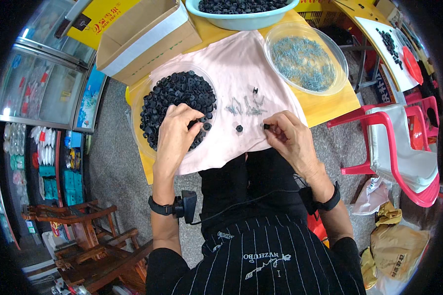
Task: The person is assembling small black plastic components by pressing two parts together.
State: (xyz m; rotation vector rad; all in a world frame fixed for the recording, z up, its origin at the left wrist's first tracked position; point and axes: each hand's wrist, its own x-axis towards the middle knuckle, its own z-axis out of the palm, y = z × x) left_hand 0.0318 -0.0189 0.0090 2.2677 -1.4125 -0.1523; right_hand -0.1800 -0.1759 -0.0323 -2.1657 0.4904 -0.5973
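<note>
My left hand (177,130) is over the right side of a clear round tub (134,129) heaped with small black plastic parts (174,88). Its thumb and index finger are closed around one such part (203,119). My right hand (293,140), above the cloth's right side, pinches another small black part (266,126) between thumb and fingers. On the pale pink cloth (221,152) between the hands lies a single black part (239,128). A loose cluster of thin metal screws or pins (246,105) is spread behind it, with one more black piece (255,90) at its far edge.
A clear round tub (343,64) of metal screws or pins stands at the back right of the yellow table (339,103). Behind are an open cardboard box (152,49) and a light blue basin (241,20) of black parts. A pink chair (394,147) stands at right, wooden furniture (88,236) at lower left.
</note>
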